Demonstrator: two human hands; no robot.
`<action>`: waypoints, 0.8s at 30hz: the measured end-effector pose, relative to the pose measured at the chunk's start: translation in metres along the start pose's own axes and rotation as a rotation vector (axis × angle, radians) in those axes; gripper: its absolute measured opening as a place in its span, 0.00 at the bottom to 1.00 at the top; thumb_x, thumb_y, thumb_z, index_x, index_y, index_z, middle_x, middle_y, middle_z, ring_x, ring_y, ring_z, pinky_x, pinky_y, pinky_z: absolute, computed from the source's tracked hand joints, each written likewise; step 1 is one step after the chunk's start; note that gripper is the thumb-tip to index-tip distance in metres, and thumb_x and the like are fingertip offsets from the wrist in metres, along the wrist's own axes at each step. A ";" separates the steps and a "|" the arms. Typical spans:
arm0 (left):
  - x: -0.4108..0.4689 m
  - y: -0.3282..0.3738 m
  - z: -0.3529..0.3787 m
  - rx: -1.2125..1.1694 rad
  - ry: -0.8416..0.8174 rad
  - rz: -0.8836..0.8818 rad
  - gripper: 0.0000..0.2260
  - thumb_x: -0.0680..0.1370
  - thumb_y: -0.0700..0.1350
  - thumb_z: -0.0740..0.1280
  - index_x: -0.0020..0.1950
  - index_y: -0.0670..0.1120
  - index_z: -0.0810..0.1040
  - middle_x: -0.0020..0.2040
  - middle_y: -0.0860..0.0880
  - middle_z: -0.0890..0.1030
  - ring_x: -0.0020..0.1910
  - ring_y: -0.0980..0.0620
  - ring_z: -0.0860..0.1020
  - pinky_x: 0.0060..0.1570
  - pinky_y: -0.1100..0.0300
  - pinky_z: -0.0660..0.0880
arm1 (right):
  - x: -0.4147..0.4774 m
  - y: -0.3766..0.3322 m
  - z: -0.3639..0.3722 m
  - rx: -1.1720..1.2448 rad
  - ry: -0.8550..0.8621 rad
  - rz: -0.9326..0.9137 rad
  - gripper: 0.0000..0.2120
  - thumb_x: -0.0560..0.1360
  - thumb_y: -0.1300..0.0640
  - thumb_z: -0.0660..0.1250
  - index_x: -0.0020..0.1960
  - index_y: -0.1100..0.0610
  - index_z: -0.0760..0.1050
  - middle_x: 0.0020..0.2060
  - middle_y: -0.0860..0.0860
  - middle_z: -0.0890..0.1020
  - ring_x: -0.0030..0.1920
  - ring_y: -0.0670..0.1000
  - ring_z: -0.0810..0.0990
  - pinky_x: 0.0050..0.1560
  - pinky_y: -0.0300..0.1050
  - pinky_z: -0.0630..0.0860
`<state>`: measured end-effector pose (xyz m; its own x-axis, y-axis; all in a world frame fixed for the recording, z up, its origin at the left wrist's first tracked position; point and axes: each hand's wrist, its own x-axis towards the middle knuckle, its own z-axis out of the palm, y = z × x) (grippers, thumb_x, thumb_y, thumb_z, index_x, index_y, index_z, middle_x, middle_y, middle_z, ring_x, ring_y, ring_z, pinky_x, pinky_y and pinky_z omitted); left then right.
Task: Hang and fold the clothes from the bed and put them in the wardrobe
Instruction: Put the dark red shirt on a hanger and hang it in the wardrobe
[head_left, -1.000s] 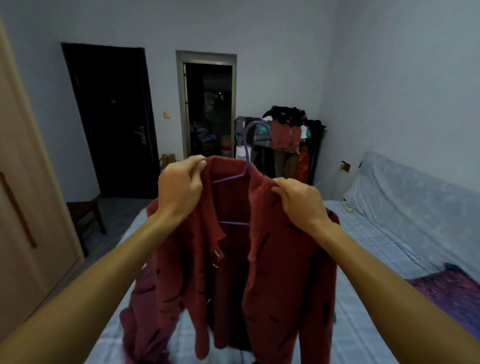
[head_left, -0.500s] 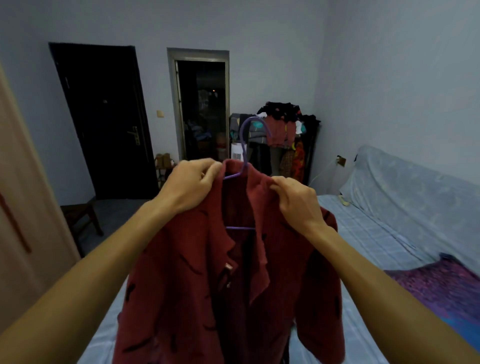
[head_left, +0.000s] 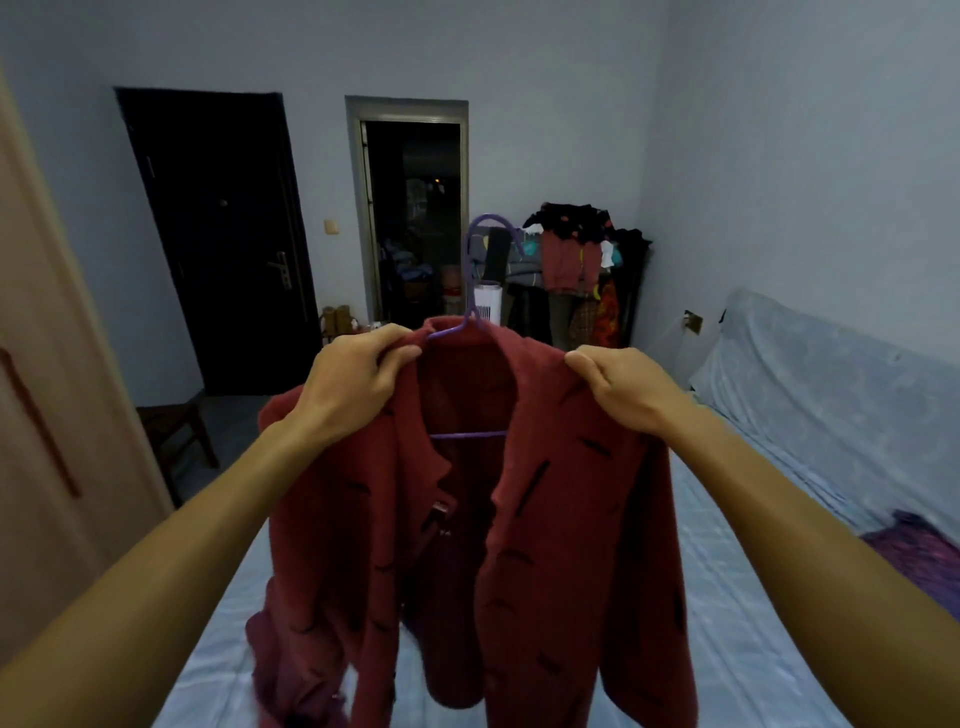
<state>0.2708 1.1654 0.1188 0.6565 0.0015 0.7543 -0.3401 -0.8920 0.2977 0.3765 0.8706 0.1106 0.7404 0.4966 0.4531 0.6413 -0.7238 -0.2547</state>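
Jacket sits square on the hanger now

Compared with a second ago, the red jacket (head_left: 545, 519) hangs wider across the frame's middle, and the hands are further apart: left hand (head_left: 353, 379) pinching the collar, right hand (head_left: 623, 389) out on the shoulder, purple hanger (head_left: 475, 291) hook poking up higher.

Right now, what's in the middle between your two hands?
Between the left hand and right hand, the head view shows the red jacket's open collar and the purple hanger.

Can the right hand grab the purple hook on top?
Probably yes. The hanger hook sticks up bare above the red jacket, near the right hand, but that hand would first have to let go of the jacket's shoulder.
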 end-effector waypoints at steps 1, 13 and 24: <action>-0.001 -0.002 0.000 -0.012 0.010 -0.015 0.07 0.78 0.48 0.65 0.54 0.51 0.80 0.44 0.51 0.84 0.42 0.48 0.81 0.42 0.51 0.78 | -0.001 0.004 -0.001 -0.018 -0.014 0.019 0.23 0.81 0.42 0.45 0.43 0.54 0.71 0.38 0.51 0.79 0.41 0.54 0.77 0.47 0.55 0.75; 0.005 0.002 0.000 -0.033 -0.013 -0.057 0.07 0.78 0.51 0.64 0.53 0.54 0.79 0.41 0.55 0.81 0.41 0.51 0.80 0.41 0.56 0.76 | 0.012 -0.035 0.005 0.191 0.146 -0.107 0.07 0.79 0.49 0.62 0.53 0.49 0.75 0.40 0.45 0.81 0.40 0.47 0.78 0.44 0.52 0.76; -0.009 -0.024 -0.017 0.028 -0.115 -0.120 0.13 0.81 0.50 0.59 0.63 0.50 0.75 0.57 0.49 0.80 0.56 0.50 0.77 0.56 0.57 0.71 | 0.011 -0.041 0.018 0.205 0.439 -0.073 0.08 0.78 0.51 0.63 0.52 0.51 0.79 0.41 0.47 0.83 0.40 0.50 0.81 0.42 0.52 0.78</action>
<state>0.2616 1.1947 0.1145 0.7649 0.0587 0.6414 -0.2363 -0.9008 0.3642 0.3619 0.9148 0.1104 0.5655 0.2613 0.7823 0.7474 -0.5634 -0.3521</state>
